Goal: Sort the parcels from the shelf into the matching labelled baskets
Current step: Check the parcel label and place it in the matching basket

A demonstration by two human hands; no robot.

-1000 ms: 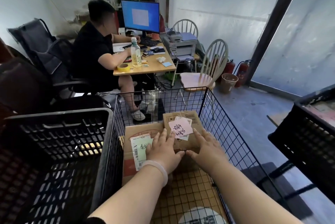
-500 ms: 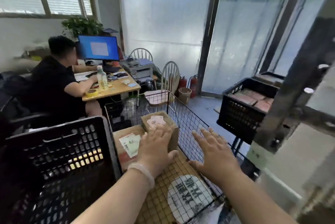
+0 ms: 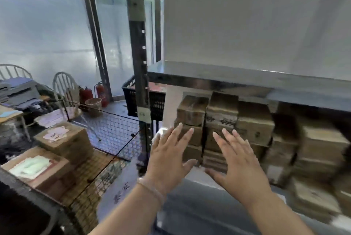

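L hand (image 3: 169, 160) & R hand (image 3: 239, 164) both empty, fingers spread wide, side by side, palms fwd. Stacked brown cardboard parcels (image 3: 221, 113) sit straight ahead in grey metal shelf rack (image 3: 209, 80), just beyond fingertips; neither hand clearly nearer.

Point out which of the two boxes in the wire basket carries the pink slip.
The farther box, the one set deeper in the basket, has the pinkish slip on its top. The nearer box bears a pale green label instead.

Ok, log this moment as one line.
phase: pre-pick at shelf | left hand: open, empty | right hand: open, empty | shelf parcels: stacked | wire basket: holds two boxes
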